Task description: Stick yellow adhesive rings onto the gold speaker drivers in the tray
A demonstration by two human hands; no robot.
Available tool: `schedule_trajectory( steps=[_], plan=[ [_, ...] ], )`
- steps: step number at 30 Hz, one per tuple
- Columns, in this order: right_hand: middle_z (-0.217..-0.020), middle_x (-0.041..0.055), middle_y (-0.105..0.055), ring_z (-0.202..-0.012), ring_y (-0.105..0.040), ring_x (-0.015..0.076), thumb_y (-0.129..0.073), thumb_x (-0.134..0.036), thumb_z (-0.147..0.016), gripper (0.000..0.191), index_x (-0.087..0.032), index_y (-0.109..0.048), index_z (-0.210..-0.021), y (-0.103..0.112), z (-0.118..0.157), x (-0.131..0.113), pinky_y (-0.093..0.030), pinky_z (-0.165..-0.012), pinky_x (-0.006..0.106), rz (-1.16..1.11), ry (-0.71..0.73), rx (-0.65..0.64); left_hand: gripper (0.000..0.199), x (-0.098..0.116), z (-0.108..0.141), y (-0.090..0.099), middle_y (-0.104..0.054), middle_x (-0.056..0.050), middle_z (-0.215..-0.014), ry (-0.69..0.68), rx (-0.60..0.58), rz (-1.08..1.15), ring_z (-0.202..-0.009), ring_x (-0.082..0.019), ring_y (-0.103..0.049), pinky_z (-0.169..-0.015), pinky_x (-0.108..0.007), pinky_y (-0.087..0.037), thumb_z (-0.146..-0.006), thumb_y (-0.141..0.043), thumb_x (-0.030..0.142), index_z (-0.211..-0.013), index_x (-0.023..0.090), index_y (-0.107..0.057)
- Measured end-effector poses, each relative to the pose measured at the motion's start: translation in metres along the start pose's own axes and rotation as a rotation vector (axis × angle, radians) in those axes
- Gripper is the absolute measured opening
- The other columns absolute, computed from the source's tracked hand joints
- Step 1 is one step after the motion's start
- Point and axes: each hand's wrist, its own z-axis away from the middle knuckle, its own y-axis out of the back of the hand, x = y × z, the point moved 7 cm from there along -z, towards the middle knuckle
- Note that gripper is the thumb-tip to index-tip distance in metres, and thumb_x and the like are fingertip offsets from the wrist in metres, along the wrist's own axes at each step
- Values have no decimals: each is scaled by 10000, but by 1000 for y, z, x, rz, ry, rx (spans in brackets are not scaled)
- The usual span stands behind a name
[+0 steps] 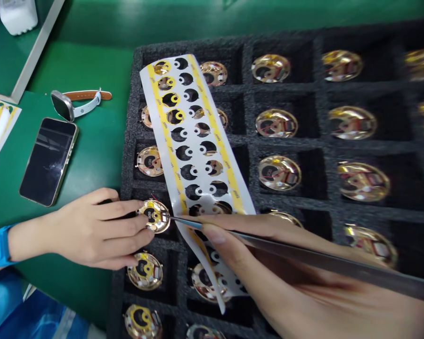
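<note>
My left hand (99, 228) reaches in from the left, its fingertips resting on the rim of a round gold part (155, 223) in a foam tray (127, 188). The fingers are slightly spread, and the part stays in its compartment. From the right, my right hand (268, 254) pinches dark tweezers (254, 241) between thumb and index finger. Their tip touches or hovers just over the same part, near a small white-and-red piece. A sticker sheet (205, 136) with yellow bands and crescent cutouts lies across the tray, its lower end curled and partly under my right hand.
More gold parts (280, 173) sit in the tray's compartments. On the green table (92, 61) left of the tray are a phone (49, 161) and a watch (62, 106). A second sticker sheet (0, 132) and a white object (18, 15) lie farther left.
</note>
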Motion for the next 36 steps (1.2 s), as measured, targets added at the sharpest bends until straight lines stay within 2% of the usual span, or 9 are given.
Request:
schedule_trajectory(
  steps=[4,8,11,14,19,23,26,31,36],
  plan=[
    [-811,-72,-757,-642,-716,127,-666,-189,-852,162,-321,-701,-941,-2,1,-4,-603,-587,190,-22,40,-20,421,0,2,-4,-703,-40,-1157,-9,-56,6,-1116,-211,-578,-772,-357,-400,-1022,-326,376,-1202,133,-618],
    [-831,-54,-758,-660,-725,167,-647,-180,-858,174,-320,-695,-950,-4,1,-5,-623,-589,254,-21,61,-19,472,0,2,-7,-639,-33,-1288,-17,-109,-7,-1150,-205,-538,-780,-362,-377,-1035,-254,386,-1254,138,-590],
    [-836,-44,-758,-688,-731,196,-627,-144,-854,243,-329,-676,-1004,-4,2,-10,-637,-651,304,-23,146,-36,480,0,2,-8,-619,-35,-1317,-10,-140,-1,-1168,-206,-515,-775,-370,-361,-1038,-241,378,-1255,121,-585],
    [-882,-21,-762,-742,-737,207,-602,-160,-866,255,-320,-668,-1053,3,4,-16,-633,-725,321,59,237,-57,484,-1,4,-9,-596,-42,-1346,2,-171,3,-1189,-211,-493,-785,-376,-351,-1039,-236,384,-1264,120,-574],
    [-1005,-10,-740,-906,-714,183,-586,-144,-877,315,-332,-662,-1118,23,4,-15,-608,-750,294,80,210,30,504,-2,6,-14,-559,-101,-1372,31,-233,2,-1209,-241,-474,-828,-367,-359,-1028,-234,445,-1274,148,-558],
    [-973,-31,-722,-905,-693,143,-553,-34,-864,446,-339,-640,-1177,22,-2,-17,-590,-722,253,-31,248,39,489,-3,6,-13,-623,-146,-1190,36,-199,29,-1179,-256,-496,-878,-357,-378,-1018,-263,455,-1245,141,-560],
    [-953,-51,-719,-852,-695,125,-539,-36,-871,412,-347,-654,-1115,22,-6,-15,-588,-719,241,-67,242,49,495,-2,6,-11,-645,-131,-1074,21,-167,20,-1145,-255,-521,-859,-349,-396,-1018,-261,456,-1242,124,-553],
    [-892,-64,-724,-801,-699,122,-544,-122,-895,271,-342,-664,-997,24,-10,-13,-590,-700,245,-35,222,92,505,-3,8,-9,-660,-119,-1091,-23,-140,-20,-1140,-248,-542,-801,-343,-415,-1017,-273,464,-1265,105,-527],
    [-869,-50,-720,-792,-694,116,-536,-149,-905,221,-321,-651,-982,23,-12,-16,-575,-674,233,-30,269,114,508,-3,8,-5,-673,-110,-1096,-46,-110,-39,-1130,-230,-560,-779,-318,-419,-1013,-288,481,-1245,110,-547]
  ],
)
